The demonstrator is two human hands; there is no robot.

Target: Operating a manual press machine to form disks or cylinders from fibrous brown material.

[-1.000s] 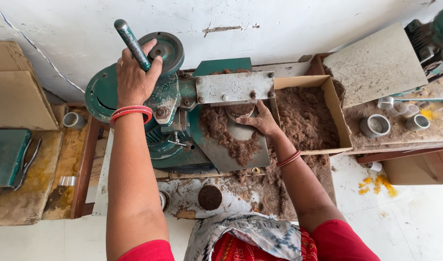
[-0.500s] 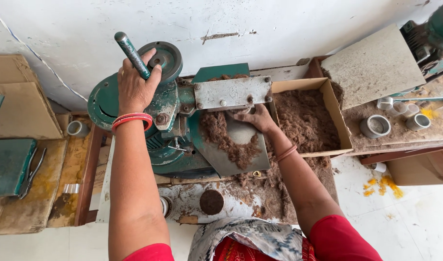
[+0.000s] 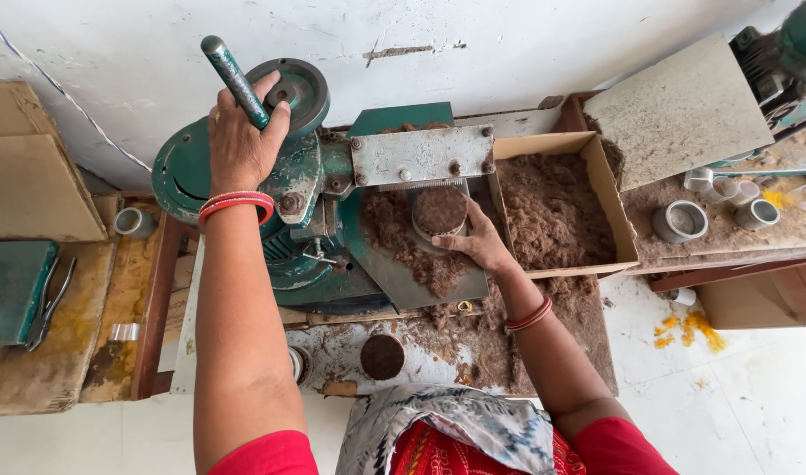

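Observation:
My left hand point(image 3: 240, 136) grips the green lever handle point(image 3: 231, 75) of a green hand press machine point(image 3: 306, 193), beside its round flywheel point(image 3: 293, 88). My right hand point(image 3: 473, 239) rests under the press's grey metal head point(image 3: 420, 157), fingers around a round mould filled with brown fibre point(image 3: 440, 211). Loose brown fibre point(image 3: 407, 251) is heaped on the grey sloped plate point(image 3: 460, 286) below the mould. Red bangles sit on both wrists.
An open cardboard box of brown fibre point(image 3: 552, 207) stands right of the press. Metal rings point(image 3: 680, 220) and cups lie on the dusty bench at the right. A pressed brown disc point(image 3: 382, 356) lies near me. Cardboard point(image 3: 33, 176) and pliers point(image 3: 51, 303) are at the left.
My right hand drew back from the box to under the press head, where a filled round mould now shows. My left hand stayed on the lever.

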